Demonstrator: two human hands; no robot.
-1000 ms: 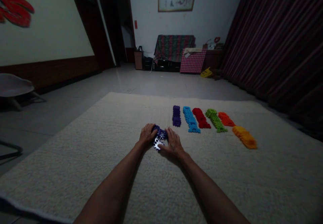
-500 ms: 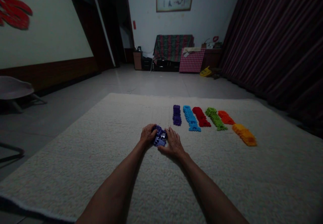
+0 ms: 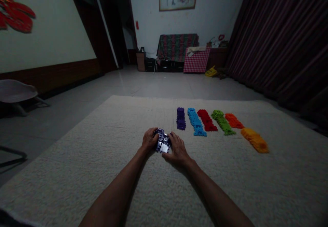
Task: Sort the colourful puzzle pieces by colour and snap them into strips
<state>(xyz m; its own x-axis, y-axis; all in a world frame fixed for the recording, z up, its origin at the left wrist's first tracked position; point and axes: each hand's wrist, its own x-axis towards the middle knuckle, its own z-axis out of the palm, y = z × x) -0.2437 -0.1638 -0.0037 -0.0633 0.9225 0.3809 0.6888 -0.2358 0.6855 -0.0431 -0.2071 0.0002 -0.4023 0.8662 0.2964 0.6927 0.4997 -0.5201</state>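
Observation:
Between my two hands are several purple interlocking plastic tiles [image 3: 163,147] with notched edges, their faces shining in the light. My left hand [image 3: 150,139] is closed on their left side, its thumb lying over the edge. From the right, my right hand [image 3: 177,148] grips them, fingers at the upper right and thumb near the lower corner. My palms and fingers hide part of the tiles. Beyond my hands lies a row of purple tiles [image 3: 180,118], with a light blue row [image 3: 196,122] to its right.
Farther right on the cream mat [image 3: 102,145] are rows of red tiles [image 3: 207,120], green tiles [image 3: 222,122], orange tiles [image 3: 234,121] and yellow-orange tiles [image 3: 254,140]. A chair [image 3: 17,92] stands at the left. A cloth-covered cabinet [image 3: 176,49] is against the far wall.
The purple tiles between my hands have tilted and now reflect more light. Both hands keep their hold. The view has shifted slightly.

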